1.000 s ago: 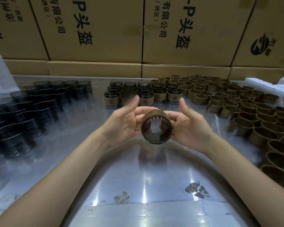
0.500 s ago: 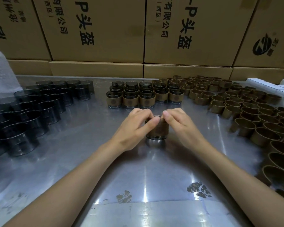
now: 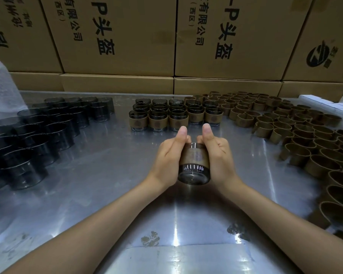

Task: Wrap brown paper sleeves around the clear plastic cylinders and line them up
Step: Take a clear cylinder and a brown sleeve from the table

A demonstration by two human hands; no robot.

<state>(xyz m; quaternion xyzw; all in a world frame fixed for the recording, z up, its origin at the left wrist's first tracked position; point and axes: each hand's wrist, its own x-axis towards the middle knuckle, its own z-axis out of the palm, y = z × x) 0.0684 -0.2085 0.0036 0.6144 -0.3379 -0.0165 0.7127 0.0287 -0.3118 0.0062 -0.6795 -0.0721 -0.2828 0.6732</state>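
cylinder (image 3: pixel 193 165) lifted off table, tipped toward cam; both thumbs up now.

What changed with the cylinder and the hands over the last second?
The sleeved cylinder, stood on the table half a second ago, is lifted again and tilted, its clear end toward the camera. The left hand and right hand now grip its sides, thumbs up. The finished rows are unchanged.

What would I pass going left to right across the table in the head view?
Bare clear cylinders → left hand → held sleeved cylinder → right hand → empty brown paper sleeves.
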